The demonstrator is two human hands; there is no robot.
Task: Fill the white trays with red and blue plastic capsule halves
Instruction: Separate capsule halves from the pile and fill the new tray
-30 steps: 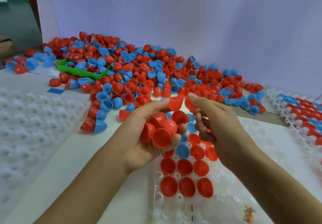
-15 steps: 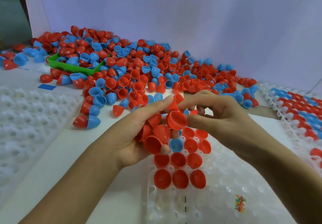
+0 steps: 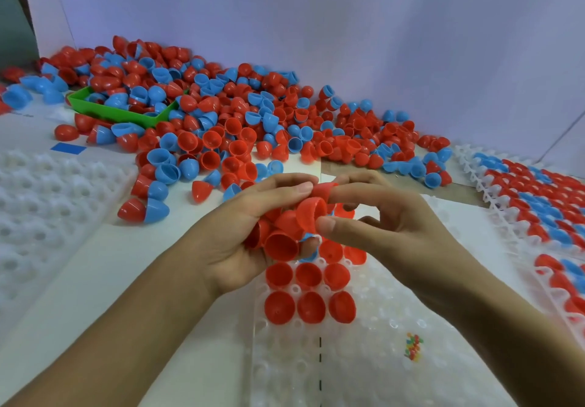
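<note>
The left hand (image 3: 240,242) cups a cluster of red capsule halves (image 3: 285,229), its fingers curled round them; the nearest of these points its open mouth toward the camera and down. The right hand (image 3: 389,232) pinches a single red half (image 3: 311,215) between thumb and forefinger, just beside the cluster. This half lies on its side, its long axis roughly level, rounded end to the left and open mouth to the right against the thumb. Another red half (image 3: 323,189) sits at the tips of the two forefingers above it.

Both hands hover over the far end of a white tray (image 3: 364,359) on the bench (image 3: 95,296). The tray's seated red halves (image 3: 308,308) stand in rows of three, mouths up and tilted toward the camera. A second white tray (image 3: 38,204) lies at left. At right, a filled tray (image 3: 538,204) carries red and blue halves. Behind the hands sprawls a loose pile (image 3: 240,128) of red and blue halves, pointing every way, partly burying a green bin (image 3: 107,110).
</note>
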